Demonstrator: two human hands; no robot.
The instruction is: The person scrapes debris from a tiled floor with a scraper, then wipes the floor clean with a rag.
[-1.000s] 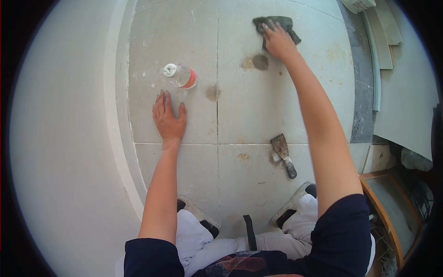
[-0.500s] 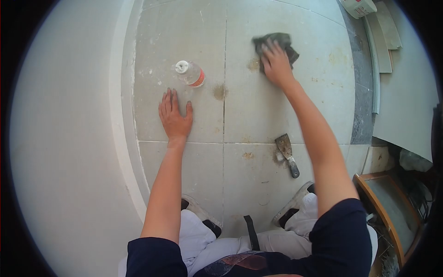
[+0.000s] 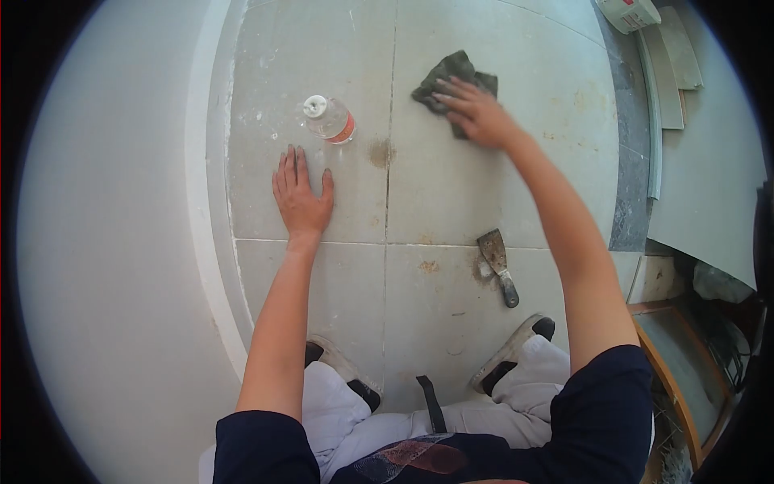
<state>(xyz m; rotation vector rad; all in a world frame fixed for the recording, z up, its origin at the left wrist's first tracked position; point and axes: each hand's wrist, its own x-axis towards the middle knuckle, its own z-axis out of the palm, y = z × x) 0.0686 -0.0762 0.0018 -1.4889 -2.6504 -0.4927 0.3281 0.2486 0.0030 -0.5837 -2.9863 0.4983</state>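
Head view: soft, limp rag (image 3: 451,78) pressed flat under spread right hand (image 3: 476,113), right of bottle (image 3: 328,118); left hand (image 3: 301,198) splayed on tile, holding nothing.

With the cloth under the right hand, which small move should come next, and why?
Probably slide the right hand with the dark cloth down and left onto the brown stain beside the tile joint: that stain shows uncovered near the bottle, close to the cloth. The left hand rests flat as support.
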